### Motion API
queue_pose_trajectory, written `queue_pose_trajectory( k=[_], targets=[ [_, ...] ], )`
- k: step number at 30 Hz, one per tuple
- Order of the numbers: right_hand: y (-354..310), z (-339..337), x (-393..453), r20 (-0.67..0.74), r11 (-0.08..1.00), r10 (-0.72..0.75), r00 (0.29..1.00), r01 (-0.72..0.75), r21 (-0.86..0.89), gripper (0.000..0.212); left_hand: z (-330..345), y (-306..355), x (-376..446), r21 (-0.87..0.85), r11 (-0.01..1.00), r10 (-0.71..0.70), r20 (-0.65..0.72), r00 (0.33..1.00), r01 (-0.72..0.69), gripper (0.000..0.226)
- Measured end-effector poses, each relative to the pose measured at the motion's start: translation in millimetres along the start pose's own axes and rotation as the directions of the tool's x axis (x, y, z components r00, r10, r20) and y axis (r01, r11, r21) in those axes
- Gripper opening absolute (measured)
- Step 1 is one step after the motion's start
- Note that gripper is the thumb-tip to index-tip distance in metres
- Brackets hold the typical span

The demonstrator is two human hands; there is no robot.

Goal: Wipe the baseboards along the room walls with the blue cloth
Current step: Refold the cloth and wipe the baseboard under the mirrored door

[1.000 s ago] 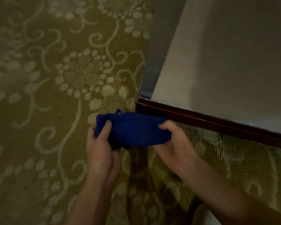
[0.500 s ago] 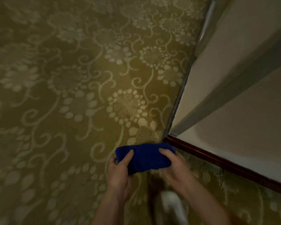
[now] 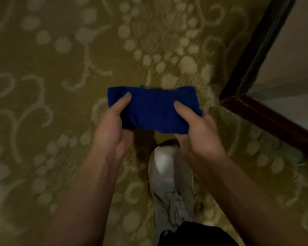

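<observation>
A folded blue cloth (image 3: 153,109) is held flat in the air above the carpet, in the middle of the head view. My left hand (image 3: 112,128) grips its left end, thumb on top. My right hand (image 3: 197,135) grips its right end the same way. The dark reddish-brown baseboard (image 3: 274,119) runs along the wall at the right, from an outer corner near the cloth down to the right edge. A second dark strip (image 3: 256,43) rises from that corner to the upper right. The cloth is apart from the baseboard, a short way to its left.
Olive carpet (image 3: 60,86) with pale floral swirls covers the floor. My grey-white sneaker (image 3: 169,183) stands below the hands, with a dark trouser leg (image 3: 194,235) at the bottom edge. Pale wall (image 3: 295,103) fills the right side above the baseboard.
The view has tilted down and come closer, so my shoe now shows fully. The wall corner has shifted to the right, and both hands keep hold of the cloth, now away from the baseboard.
</observation>
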State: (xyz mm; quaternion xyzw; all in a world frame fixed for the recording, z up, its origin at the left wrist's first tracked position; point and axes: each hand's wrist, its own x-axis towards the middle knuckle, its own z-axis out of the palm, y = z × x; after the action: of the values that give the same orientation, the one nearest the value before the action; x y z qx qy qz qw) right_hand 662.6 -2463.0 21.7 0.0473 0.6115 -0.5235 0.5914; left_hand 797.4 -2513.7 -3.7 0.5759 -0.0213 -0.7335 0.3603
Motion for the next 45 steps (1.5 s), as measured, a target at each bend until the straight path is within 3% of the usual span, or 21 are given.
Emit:
queue_pose_trajectory(
  k=[6,12,18,22,25,29,34,37,42,45],
  targets=[
    [20.0,-5.2,22.6,-0.09,0.999,0.038,0.995,-0.036,0.03,0.049,-9.8,-17.4,22.0,0.139,0.99,0.053,-0.098,0.994,-0.039,0.043],
    [17.6,3.6,27.5,-0.093,0.993,0.118,0.989,-0.117,0.018,0.05,-10.2,-7.6,26.5,0.157,0.986,-0.037,-0.112,0.993,0.054,0.043],
    [-6.7,23.2,11.8,-0.207,0.985,0.17,0.963,-0.17,0.018,0.045,-3.3,13.3,19.0,0.152,0.968,-0.182,-0.138,0.974,0.202,0.045],
    [-34.6,52.0,-1.8,-0.27,0.968,0.217,0.938,-0.243,-0.065,0.039,8.0,40.4,15.6,0.273,0.907,-0.287,-0.157,0.945,0.321,0.034],
    [-42.4,77.5,-13.4,-0.36,0.967,0.185,0.915,-0.234,-0.098,0.047,16.4,65.6,5.2,0.332,0.857,-0.361,-0.161,0.919,0.394,0.034],
    [-52.5,109.1,-54.1,-0.465,0.981,0.185,0.866,-0.137,0.135,0.048,42.8,118.7,-16.3,0.549,0.78,-0.29,-0.106,0.951,0.299,0.037],
    [-85.4,145.3,-111.9,-0.54,0.965,0.147,0.829,-0.002,0.261,0.035,91.4,200.3,-54.3,0.746,0.624,-0.407,0.056,0.912,0.233,0.029],
    [-119.9,169.0,-120.2,-0.548,0.916,0.19,0.815,0.053,0.397,0.037,130.8,242.4,-63.3,0.821,0.546,-0.434,0.106,0.894,0.168,0.033],
    [-166.3,190.1,-98.4,-0.552,0.878,0.225,0.803,0.079,0.473,0.049,190.7,262.2,-51.6,0.882,0.451,-0.393,0.056,0.918,0.139,0.048],
    [-168.2,206.7,-64.5,-0.582,0.83,0.357,0.731,0.038,0.556,0.05,213.1,256.1,-24.5,0.917,0.363,-0.322,-0.04,0.946,0.163,0.053]
  ],
)
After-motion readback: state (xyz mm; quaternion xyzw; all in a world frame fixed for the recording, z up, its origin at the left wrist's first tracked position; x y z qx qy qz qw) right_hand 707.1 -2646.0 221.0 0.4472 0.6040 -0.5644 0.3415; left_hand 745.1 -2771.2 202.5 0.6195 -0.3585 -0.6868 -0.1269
